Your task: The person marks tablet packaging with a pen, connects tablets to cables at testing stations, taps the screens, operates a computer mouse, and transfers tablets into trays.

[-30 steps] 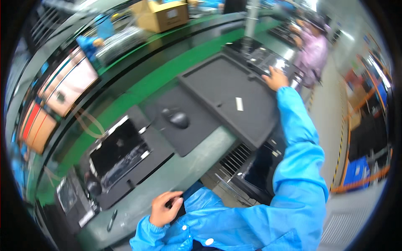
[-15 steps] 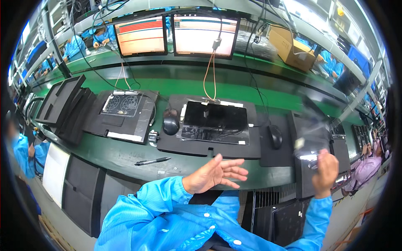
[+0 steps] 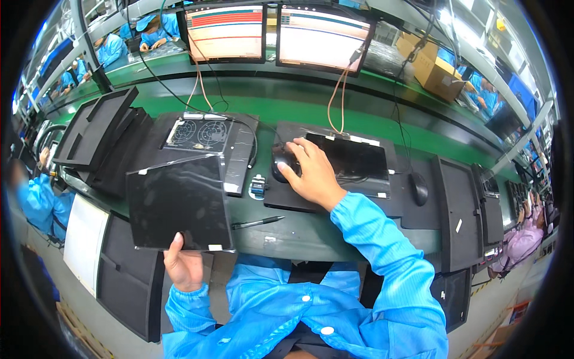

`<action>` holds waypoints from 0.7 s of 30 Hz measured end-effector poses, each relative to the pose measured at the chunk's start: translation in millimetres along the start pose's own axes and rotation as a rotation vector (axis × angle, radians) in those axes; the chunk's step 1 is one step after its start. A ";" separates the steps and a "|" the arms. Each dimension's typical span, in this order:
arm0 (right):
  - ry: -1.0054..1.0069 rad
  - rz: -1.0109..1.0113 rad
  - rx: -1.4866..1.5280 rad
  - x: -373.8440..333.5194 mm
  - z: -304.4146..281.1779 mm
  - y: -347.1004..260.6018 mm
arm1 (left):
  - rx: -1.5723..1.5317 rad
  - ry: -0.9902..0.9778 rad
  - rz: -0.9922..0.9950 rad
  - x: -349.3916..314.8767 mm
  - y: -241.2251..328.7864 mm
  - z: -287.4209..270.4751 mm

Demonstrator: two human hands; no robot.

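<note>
My left hand [image 3: 184,263] grips the lower edge of a thin black display panel [image 3: 176,203], thumb on its front face. Small white tabs mark the panel's corners, and it is held tilted over the bench's left part. My right hand [image 3: 315,175] lies over a black computer mouse [image 3: 280,161], thumb and fingers about it. Right of that hand, another black panel [image 3: 353,158] rests on a dark foam pad [image 3: 299,200], partly covered by the hand. A pen [image 3: 258,222] lies by the held panel, near a small dark connector block [image 3: 258,186].
Two monitors [image 3: 323,39] stand behind the green bench [image 3: 311,236]. Black trays [image 3: 95,128] are stacked at left; another long tray [image 3: 460,221] lies at right. A second mouse [image 3: 418,188] sits on a dark mat. Cables hang down. Co-workers [image 3: 158,30] sit beyond.
My left hand, empty before, now holds the display panel at left. My right hand has moved left from a blurred, shiny sheet by the right tray onto the mouse. The view has shifted.
</note>
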State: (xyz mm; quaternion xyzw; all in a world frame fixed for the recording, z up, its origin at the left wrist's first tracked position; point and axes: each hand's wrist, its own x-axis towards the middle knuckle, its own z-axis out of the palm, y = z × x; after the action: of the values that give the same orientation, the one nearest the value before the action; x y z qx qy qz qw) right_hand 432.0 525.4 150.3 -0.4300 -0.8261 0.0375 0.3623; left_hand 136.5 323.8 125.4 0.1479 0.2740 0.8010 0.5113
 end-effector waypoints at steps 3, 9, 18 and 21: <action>-0.042 0.011 -0.049 11.8 24.5 2.6 | 0.001 -0.035 0.106 8.5 13.8 -25.4; -0.126 -0.056 -0.119 12.8 32.2 2.2 | 0.045 0.021 0.185 41.5 11.6 -35.8; -0.160 -0.027 -0.089 15.6 31.8 2.2 | 0.034 -0.031 0.110 63.0 -13.3 -27.8; -0.089 -0.061 -0.086 17.3 30.0 0.7 | 0.041 0.005 0.101 63.7 -14.1 -31.1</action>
State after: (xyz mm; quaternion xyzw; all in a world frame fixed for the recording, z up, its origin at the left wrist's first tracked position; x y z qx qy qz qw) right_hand 407.3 546.1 137.8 -0.4177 -0.8550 0.0101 0.3073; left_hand 103.2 376.9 89.3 0.1697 0.2839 0.8204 0.4665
